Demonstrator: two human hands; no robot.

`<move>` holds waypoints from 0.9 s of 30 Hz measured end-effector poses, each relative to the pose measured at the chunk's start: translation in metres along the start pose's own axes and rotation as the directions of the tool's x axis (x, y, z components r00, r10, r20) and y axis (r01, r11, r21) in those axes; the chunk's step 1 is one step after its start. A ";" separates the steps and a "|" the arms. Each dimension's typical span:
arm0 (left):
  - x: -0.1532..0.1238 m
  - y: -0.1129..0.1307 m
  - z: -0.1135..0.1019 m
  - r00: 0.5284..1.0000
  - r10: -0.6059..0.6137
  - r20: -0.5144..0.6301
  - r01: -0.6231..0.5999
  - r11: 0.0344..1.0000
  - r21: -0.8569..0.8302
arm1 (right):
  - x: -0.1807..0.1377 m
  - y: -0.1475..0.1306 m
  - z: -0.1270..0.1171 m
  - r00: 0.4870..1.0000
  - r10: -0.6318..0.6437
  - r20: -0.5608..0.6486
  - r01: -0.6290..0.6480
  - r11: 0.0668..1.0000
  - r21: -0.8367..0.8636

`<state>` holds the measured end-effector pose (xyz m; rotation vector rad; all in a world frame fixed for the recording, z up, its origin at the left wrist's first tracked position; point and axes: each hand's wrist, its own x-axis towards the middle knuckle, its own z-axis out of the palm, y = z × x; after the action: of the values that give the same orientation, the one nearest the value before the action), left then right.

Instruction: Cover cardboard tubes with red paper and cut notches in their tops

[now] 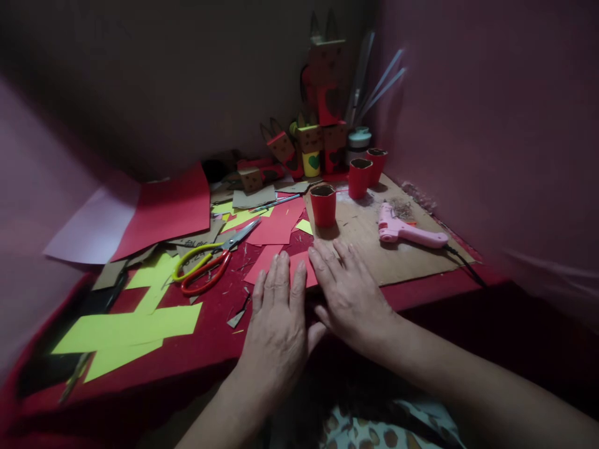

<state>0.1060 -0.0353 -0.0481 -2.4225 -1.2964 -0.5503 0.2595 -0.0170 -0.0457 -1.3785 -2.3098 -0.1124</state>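
My left hand point(279, 312) lies flat, fingers stretched out, on a piece of red paper point(303, 267) at the table's near edge. My right hand point(349, 288) lies flat beside it, fingers spread, pressing the same paper where it meets a brown cardboard sheet point(374, 231). Neither hand grips anything. A red paper-wrapped tube point(322, 204) stands just beyond my right fingertips. Scissors with yellow and red handles point(210, 259) lie to the left of my left hand.
A pink glue gun point(407, 231) with a cord lies on the cardboard. Two more red tubes point(360, 176) and cardboard animal figures point(309, 143) stand at the back. Yellow-green paper point(131, 327), a large red sheet point(168, 209) and scraps cover the left. Walls close in on the right and behind.
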 end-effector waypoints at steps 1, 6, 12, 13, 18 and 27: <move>-0.002 -0.001 0.001 1.000 -0.007 0.002 0.007 1.000 -0.006 | 0.000 0.000 0.000 1.000 0.002 0.003 -0.002 1.000 0.009; -0.011 -0.006 0.005 0.998 -0.056 0.021 0.057 0.993 -0.101 | -0.003 0.005 0.002 1.000 -0.017 -0.005 0.018 0.995 0.096; -0.017 -0.016 -0.004 0.983 -0.184 0.024 0.183 0.938 -0.294 | -0.021 0.019 -0.012 0.991 -0.052 -0.123 0.085 0.957 0.279; -0.016 -0.018 -0.007 0.974 -0.220 0.056 0.226 0.915 -0.334 | -0.025 0.021 -0.015 0.988 -0.023 -0.154 0.071 0.946 0.318; -0.009 -0.022 -0.015 0.927 -0.359 0.106 0.362 0.792 -0.491 | -0.047 0.032 -0.024 0.868 0.306 -0.392 -0.068 0.854 0.516; 0.009 -0.026 -0.012 0.901 -0.351 0.257 0.427 0.605 -0.672 | -0.056 0.046 -0.029 0.817 0.501 -0.286 -0.126 0.638 0.760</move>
<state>0.0864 -0.0203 -0.0306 -2.7650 -1.9727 -1.2912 0.3305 -0.0481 -0.0501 -1.1365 -1.3940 0.4766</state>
